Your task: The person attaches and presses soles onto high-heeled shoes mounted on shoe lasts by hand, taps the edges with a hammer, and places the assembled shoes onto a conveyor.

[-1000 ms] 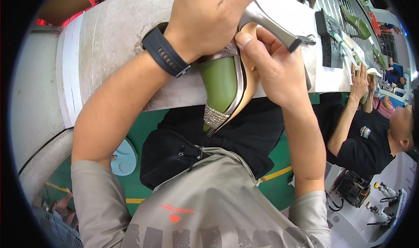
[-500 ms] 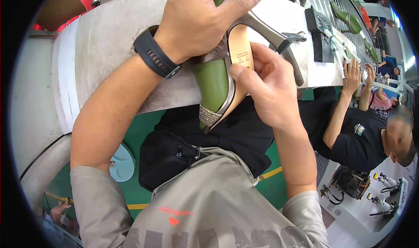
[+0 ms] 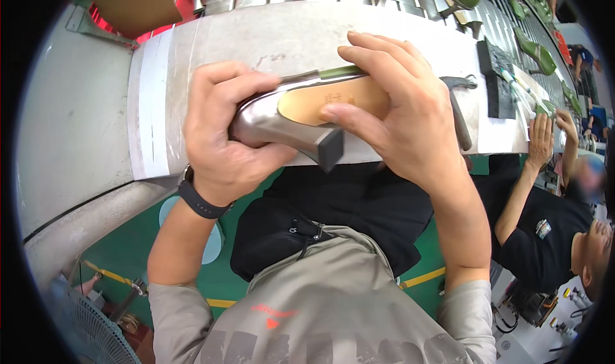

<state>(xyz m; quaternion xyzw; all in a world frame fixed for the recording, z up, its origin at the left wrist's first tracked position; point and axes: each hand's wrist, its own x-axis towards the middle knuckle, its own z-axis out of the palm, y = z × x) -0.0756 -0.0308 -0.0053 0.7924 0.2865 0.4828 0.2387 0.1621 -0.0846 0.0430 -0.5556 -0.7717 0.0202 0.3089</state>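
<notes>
A high-heeled shoe (image 3: 262,117) lies sideways between my hands, its tan sole (image 3: 301,105) turned up toward me. The heel is metallic grey with a dark tip (image 3: 331,147) pointing to the lower right. A strip of green upper shows along its far edge. My left hand (image 3: 221,124) is wrapped round the heel end, thumb below and fingers above. My right hand (image 3: 410,105) grips the toe end, its thumb pressed on the sole and its fingers over the far side; the toe is hidden behind it.
A dark metal tool, perhaps a hammer (image 3: 460,111), lies right of my right hand on the pale worktable (image 3: 160,76). Beyond it are a black block (image 3: 496,79) and thin white tubes. Green shoes (image 3: 535,50) line a metal conveyor. A co-worker's hand (image 3: 541,140) works at right.
The shoe has turned from toe-down toward me to lying sideways, sole up. My left hand has come down and left onto the heel end; my right hand has shifted up to the toe end.
</notes>
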